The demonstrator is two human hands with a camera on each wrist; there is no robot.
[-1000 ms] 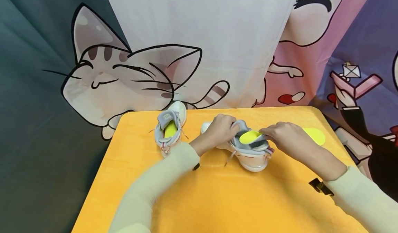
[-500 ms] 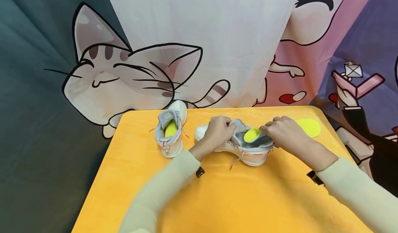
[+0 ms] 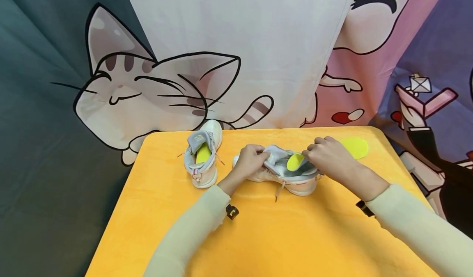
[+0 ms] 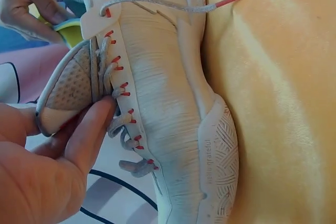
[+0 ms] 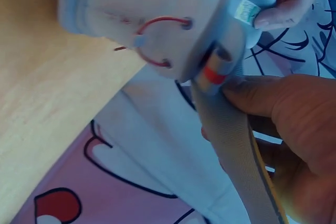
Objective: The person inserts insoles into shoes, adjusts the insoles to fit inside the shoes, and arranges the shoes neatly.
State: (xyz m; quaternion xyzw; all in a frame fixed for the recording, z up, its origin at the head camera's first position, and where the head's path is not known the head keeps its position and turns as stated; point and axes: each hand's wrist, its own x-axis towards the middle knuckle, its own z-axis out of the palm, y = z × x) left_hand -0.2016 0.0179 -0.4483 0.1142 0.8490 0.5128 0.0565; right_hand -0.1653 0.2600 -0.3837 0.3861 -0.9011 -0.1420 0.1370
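Note:
A pale pink and white sneaker point(image 3: 301, 187) lies on the table with its toe to the left. My left hand point(image 3: 252, 160) pinches its grey tongue point(image 4: 65, 85) between thumb and fingers, holding the opening wide. My right hand point(image 3: 328, 156) grips a yellow-green insole point(image 3: 354, 147) near its middle, above the heel collar. One end of the insole dips into the shoe's opening, and the other sticks out behind the hand. The right wrist view shows its grey underside passing close by the heel's striped pull loop point(image 5: 214, 72).
To the left stands the matching sneaker point(image 3: 204, 179), toe pointing away, with a yellow-green insole point(image 3: 203, 154) inside. Both are on a table with a yellow cover point(image 3: 281, 236). A cartoon-printed curtain point(image 3: 236, 30) hangs right behind the table's far edge.
My right hand and the insole have moved left and slightly up, and the insole's free end has shifted left. My left hand has drawn the tongue leftward, and the shoe has shifted slightly.

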